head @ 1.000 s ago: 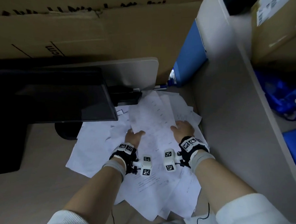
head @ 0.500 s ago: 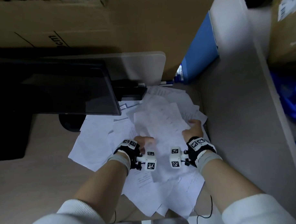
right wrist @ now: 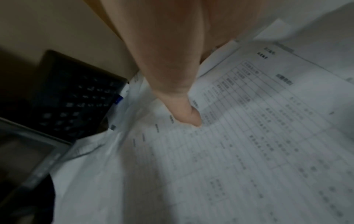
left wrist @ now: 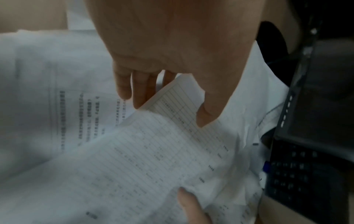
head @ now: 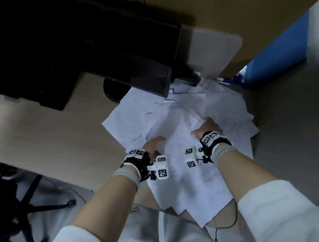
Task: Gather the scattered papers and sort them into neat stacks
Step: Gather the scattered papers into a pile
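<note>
A loose heap of white printed papers (head: 189,185) covers the right half of the desk, and some sheets hang over its near edge. My left hand (head: 152,144) is at the heap's left side. In the left wrist view it (left wrist: 172,98) pinches the edge of a sheet printed with a table (left wrist: 153,151), thumb on top and fingers underneath. My right hand (head: 207,128) is farther back on the heap. Its thumb (right wrist: 184,112) presses on the same kind of table sheet (right wrist: 249,136), and its other fingers are hidden below the paper.
A dark monitor (head: 85,45) on a round base (head: 111,90) stands at the back left, partly over the papers, with a black keyboard (right wrist: 76,106) behind it. A blue folder (head: 276,58) leans at the back right. A grey partition (head: 290,143) bounds the right side.
Both hands have drawn back toward me with the sheet, the left hand the farther. The camera has tilted down, so the desk's near edge and the floor now show.
</note>
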A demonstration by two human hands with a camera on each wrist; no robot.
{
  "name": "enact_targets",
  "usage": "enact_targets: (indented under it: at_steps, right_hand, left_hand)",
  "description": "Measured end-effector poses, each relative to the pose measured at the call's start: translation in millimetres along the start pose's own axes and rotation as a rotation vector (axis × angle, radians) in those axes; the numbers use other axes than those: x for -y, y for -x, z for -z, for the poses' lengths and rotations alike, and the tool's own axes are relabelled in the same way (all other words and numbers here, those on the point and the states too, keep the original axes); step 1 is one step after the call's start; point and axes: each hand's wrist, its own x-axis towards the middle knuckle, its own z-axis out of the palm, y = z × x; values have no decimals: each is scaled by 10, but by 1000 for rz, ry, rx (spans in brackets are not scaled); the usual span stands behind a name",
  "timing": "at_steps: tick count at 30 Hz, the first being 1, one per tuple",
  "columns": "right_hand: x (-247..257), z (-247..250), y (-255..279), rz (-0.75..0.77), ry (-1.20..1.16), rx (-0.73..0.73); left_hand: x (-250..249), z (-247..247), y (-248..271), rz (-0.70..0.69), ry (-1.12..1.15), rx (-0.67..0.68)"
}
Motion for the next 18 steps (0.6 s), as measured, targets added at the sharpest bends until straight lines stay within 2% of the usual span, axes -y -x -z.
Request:
enact_targets:
  at_steps: [3,5,7,10,12,14,16,18]
  right_hand:
    - [-78,-71,-35,-35,169,-43]
    - [-132,-43,-8,-29,179,-27]
    - [-179,-48,3,-23,108,27]
    - [-242,-85,53,0,-140,124]
    - [-290,-121,76,-11,-249,103]
    - [-346,-150,115,-89,-324,53]
    - [-388,-180,182,-146,-332,27]
    - [-407,-256,199,-138,-333,44]
  left_hand:
    - [47,36,-19,-54,31,-4]
    - [64,10,21,-13,52,24]
    - [94,8,-78,37,-13,13]
    - [10,30,-112,-50,-33,-45]
    - [-135,53,-53,-130,-120,-112]
    - [-271,108,-66,-209,-279,-161]
    - [-328,169,-145,-204,-406,-214]
    - [-305,256,-290,-168,-478,-241]
